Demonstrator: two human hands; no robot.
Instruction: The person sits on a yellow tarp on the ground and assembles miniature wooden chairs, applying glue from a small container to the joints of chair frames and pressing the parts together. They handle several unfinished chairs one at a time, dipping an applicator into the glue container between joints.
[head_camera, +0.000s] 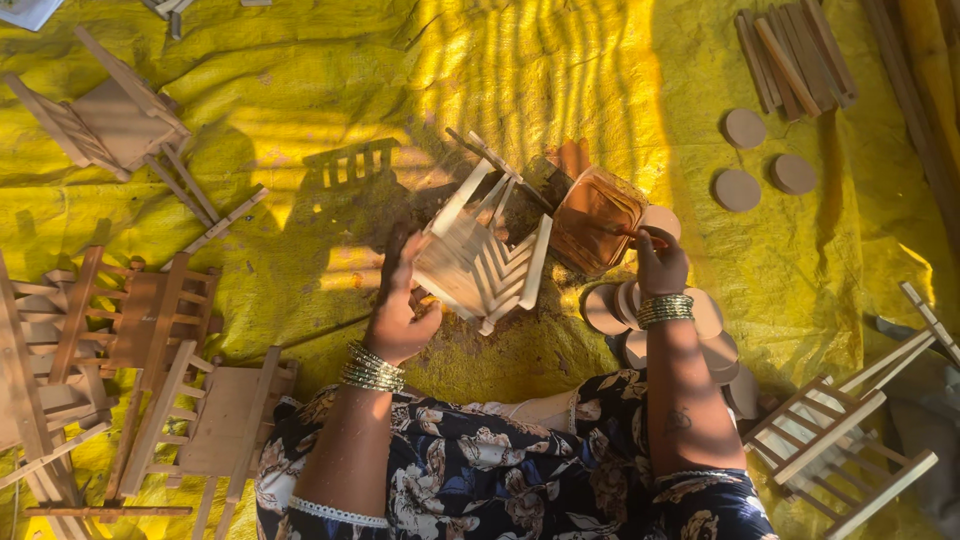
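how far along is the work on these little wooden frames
Done, it seems: several slatted wooden frames lie assembled at the left, another frame at the right. In hand: the left hand holds a small slatted frame, while the right hand dips something, likely a brush, into a tub of brown liquid. Left: loose sticks and wooden discs remain unused.

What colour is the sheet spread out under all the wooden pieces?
Bright yellow. The crinkled sheet shows best in the head view, striped with sunlight and shadow.
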